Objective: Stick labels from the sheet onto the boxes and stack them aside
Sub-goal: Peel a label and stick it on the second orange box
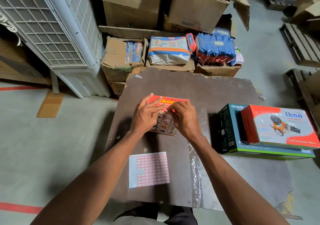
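A red Ikon box [180, 101] lies flat in the middle of the dark board [199, 89]. My left hand [147, 115] rests on it with straight fingers pressing the top face. My right hand [183, 119] touches the box beside it, fingertips meeting the left fingers over a small label that I can barely see. The label sheet [149, 169], pink-bordered with several labels gone, lies nearer to me on the board. At the right, another red Ikon box [284, 126] is stacked on a dark Omada box [226, 129].
Behind the board stand open cartons [121, 58] holding blue and white packs [168, 49], with big cardboard boxes [195, 6] further back. A white air cooler [52, 34] stands at the left. Wooden pallets [301, 42] lie at the right. Red tape lines mark the floor.
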Demonstrator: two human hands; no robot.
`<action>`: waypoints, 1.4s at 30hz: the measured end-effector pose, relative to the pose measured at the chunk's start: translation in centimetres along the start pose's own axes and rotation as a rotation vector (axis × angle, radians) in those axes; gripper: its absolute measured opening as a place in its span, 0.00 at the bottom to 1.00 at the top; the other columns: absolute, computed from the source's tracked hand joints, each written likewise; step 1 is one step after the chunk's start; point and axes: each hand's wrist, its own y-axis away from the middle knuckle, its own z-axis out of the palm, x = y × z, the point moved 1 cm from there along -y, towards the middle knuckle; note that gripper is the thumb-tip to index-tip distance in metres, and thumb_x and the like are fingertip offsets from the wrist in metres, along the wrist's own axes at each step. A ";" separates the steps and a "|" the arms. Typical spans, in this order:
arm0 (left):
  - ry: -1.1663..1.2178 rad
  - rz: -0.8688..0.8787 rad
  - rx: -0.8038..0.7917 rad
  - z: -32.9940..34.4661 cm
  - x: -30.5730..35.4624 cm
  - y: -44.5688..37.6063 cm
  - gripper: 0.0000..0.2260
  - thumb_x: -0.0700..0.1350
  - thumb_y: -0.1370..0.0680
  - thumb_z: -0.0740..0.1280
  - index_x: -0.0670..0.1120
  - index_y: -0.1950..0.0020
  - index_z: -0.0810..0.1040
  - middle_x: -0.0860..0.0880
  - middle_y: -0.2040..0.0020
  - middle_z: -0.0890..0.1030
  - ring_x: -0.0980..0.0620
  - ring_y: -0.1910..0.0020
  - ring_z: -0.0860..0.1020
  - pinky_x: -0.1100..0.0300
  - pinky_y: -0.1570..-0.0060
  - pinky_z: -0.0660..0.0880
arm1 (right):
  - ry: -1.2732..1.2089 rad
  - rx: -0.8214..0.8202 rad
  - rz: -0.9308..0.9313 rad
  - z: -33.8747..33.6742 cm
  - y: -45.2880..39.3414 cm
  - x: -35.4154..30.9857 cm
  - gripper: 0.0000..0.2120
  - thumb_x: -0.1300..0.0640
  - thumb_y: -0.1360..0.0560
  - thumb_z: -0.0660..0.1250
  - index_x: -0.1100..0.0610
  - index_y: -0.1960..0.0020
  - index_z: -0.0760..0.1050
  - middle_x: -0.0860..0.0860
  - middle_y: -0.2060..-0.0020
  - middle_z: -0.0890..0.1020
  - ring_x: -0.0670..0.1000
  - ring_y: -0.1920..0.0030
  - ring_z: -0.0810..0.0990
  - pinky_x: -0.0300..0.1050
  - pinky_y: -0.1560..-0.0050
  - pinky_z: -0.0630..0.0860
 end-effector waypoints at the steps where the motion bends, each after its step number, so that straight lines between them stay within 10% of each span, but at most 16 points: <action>1: 0.000 0.000 0.001 -0.1 0.1 0.0 0.20 0.38 0.24 0.72 0.57 0.35 0.82 0.56 0.30 0.77 0.53 0.23 0.64 0.40 0.33 0.73 | -0.011 -0.022 0.033 -0.1 0.3 -0.1 0.14 0.57 0.25 0.74 0.52 0.41 0.79 0.47 0.42 0.81 0.53 0.40 0.75 0.58 0.41 0.73; 5: 0.002 0.007 0.033 -0.2 0.9 0.2 0.19 0.38 0.24 0.72 0.54 0.35 0.82 0.56 0.29 0.76 0.51 0.23 0.65 0.37 0.35 0.74 | 0.107 -0.102 0.015 -0.1 1.0 -0.5 0.32 0.54 0.25 0.73 0.51 0.22 0.68 0.53 0.25 0.71 0.58 0.21 0.62 0.57 0.23 0.57; 14: 0.035 -0.121 -0.011 -0.5 1.2 0.4 0.19 0.43 0.23 0.74 0.57 0.35 0.75 0.48 0.22 0.67 0.44 0.26 0.70 0.37 0.37 0.76 | 0.278 -0.086 -0.050 0.7 0.6 -0.8 0.25 0.53 0.28 0.79 0.50 0.31 0.79 0.56 0.32 0.79 0.64 0.30 0.75 0.64 0.31 0.71; 33: 0.023 -0.116 -0.031 -1.1 1.3 -0.1 0.16 0.47 0.24 0.75 0.60 0.39 0.77 0.49 0.23 0.68 0.46 0.27 0.72 0.40 0.35 0.75 | 0.064 -0.070 0.043 0.1 0.3 0.1 0.20 0.56 0.27 0.78 0.51 0.36 0.82 0.53 0.33 0.80 0.59 0.28 0.74 0.58 0.27 0.68; 42: 0.118 -0.093 0.002 -0.6 1.2 0.2 0.25 0.43 0.26 0.75 0.59 0.34 0.71 0.53 0.22 0.67 0.51 0.23 0.65 0.44 0.29 0.71 | 0.313 -0.343 0.044 -0.2 -1.0 -1.6 0.41 0.44 0.22 0.69 0.46 0.17 0.50 0.59 0.18 0.56 0.68 0.20 0.51 0.66 0.22 0.54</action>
